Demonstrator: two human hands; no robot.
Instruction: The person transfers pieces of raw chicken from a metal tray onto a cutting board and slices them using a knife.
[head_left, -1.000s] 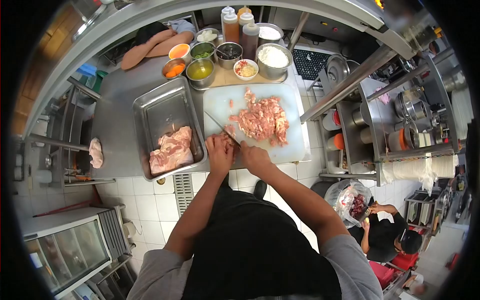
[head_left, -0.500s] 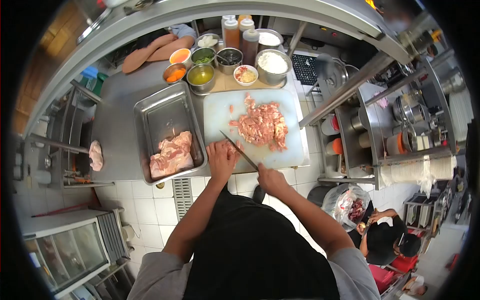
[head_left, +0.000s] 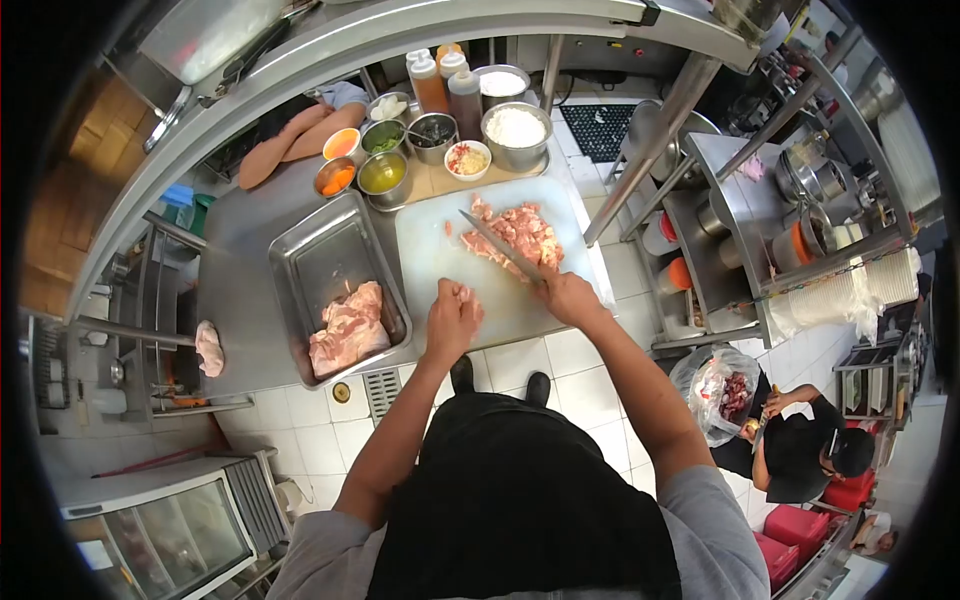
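My right hand (head_left: pixel 570 298) grips a knife (head_left: pixel 503 246) by its handle, its blade lying over the near left part of a pile of chopped raw meat (head_left: pixel 525 228). The pile is on a white cutting board (head_left: pixel 425 250). Closed over the board's near left side, my left hand (head_left: pixel 455 322) has a bit of pink raw meat at its fingertips, mostly hidden by the fingers. Left of the board, a deep metal tray (head_left: pixel 300 250) holds larger slabs of raw meat (head_left: pixel 350 330).
Behind the board stand sauce bottles (head_left: pixel 430 85), a bowl of white powder (head_left: pixel 517 127) and several small containers. A meat piece (head_left: pixel 209 348) lies at the table's left edge. Another person's forearms (head_left: pixel 280 150) rest across the table. At right, a person (head_left: pixel 800 440) works beside a lined bin (head_left: pixel 715 395).
The knife has moved from beside my left hand to over the chopped pile, carried forward and right by my right hand. My left hand has curled in. The view has shifted slightly.
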